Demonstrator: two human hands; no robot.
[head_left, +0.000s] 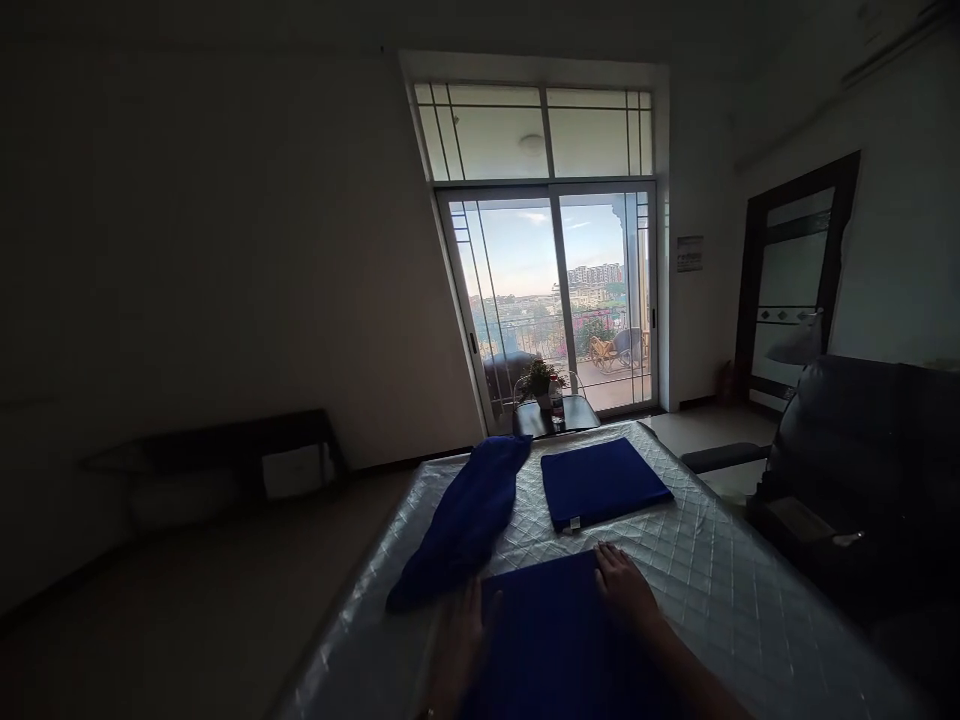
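Note:
A blue cloth (551,635) lies flat on the quilted, silvery mattress (720,570) in front of me. My right hand (624,585) rests on its upper right edge, fingers stretched out flat. At the cloth's left edge is my left hand (466,625), blurred by motion, with its fingers extended. Just beyond, a second blue cloth (604,482) is folded into a neat rectangle with a small white tag on its near edge. A third blue cloth (469,515) lies loose and rumpled on the left, its near end close to my left hand.
Past the mattress stands a small dark table (577,412) with a potted plant (541,380) and a bottle (556,400). A dark armchair (862,440) is on the right. Along the left wall is a low dark bench (240,440). Sliding glass doors (517,270) face a balcony.

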